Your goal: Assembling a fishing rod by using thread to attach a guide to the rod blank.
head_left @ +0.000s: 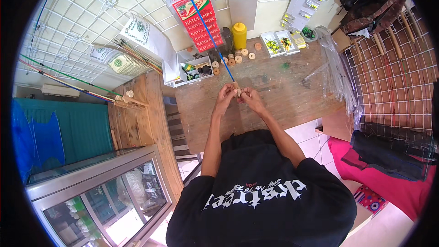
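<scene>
While the scuffed wooden bench (292, 87) fills the middle, all the action gathers at its near side! Off to the left stands the glass-fronted cabinet (98, 169), and up from the bench slants the slim blue rod (221, 56), its lower end right between the person's 2 hands. At the far edge, a white tray (194, 81) holds small bottles.

Now the hands: the left hand (223, 97) has its fingertips pinched around the rod's end, and the right hand (251, 99) meets it from the other side, fingers closed in on the same spot. Behind them, the yellow bottle (239, 35) stands upright, with loose wooden discs (238, 58) scattered beside it.

And smallest of all, the wooden piece (236, 85), there at the rod's lower end, in those fingers! So rod and wood are together, that much looks done; whether they're fixed, or how much fitting is left, I can't tell, because fingers cover the join.
</scene>
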Motion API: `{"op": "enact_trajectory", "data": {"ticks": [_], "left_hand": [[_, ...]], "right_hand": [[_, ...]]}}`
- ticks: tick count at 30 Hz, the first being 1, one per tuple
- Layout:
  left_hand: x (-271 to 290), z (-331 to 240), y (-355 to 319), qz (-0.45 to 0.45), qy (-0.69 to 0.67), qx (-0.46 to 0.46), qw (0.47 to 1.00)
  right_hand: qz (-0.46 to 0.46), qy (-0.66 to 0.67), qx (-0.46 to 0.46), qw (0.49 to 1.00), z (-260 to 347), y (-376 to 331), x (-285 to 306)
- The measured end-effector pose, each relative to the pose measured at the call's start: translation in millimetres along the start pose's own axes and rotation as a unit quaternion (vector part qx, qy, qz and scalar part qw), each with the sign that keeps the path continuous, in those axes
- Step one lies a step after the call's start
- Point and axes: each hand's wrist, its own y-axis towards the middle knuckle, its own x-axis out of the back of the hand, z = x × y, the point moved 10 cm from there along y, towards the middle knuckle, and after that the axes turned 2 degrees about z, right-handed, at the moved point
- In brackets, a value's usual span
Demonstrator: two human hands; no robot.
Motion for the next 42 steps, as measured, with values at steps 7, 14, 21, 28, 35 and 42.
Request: {"op": "enact_trajectory", "data": {"ticks": [7,14,21,28,35,42], "left_hand": [[-5,-6,-1,0.013,0.020,-0.011,1.000],[1,-2,1,0.022,0.027,-0.024,0.999],[-1,-3,1,0.029,0.014,-0.020,0.999],[-2,-3,2,0.030,0.035,-0.013,0.999],[-9,-13,2,0.022,0.021,-0.031,0.999],[-9,-15,-1,0.033,0.060,-0.015,0.998]], "right_hand": [[0.000,-0.046,0.010,0.999,1,-3,0],[-0.008,-0.113,0.004,0.994,0,-5,-3],[-0.015,-0.162,0.028,0.986,5,-8,-3],[-0.032,-0.232,0.040,0.971,21,-13,-5],[-0.067,-0.085,0.033,0.994,-2,-10,15],[-0.044,-0.125,0.235,0.963,83,-34,-2]]}}
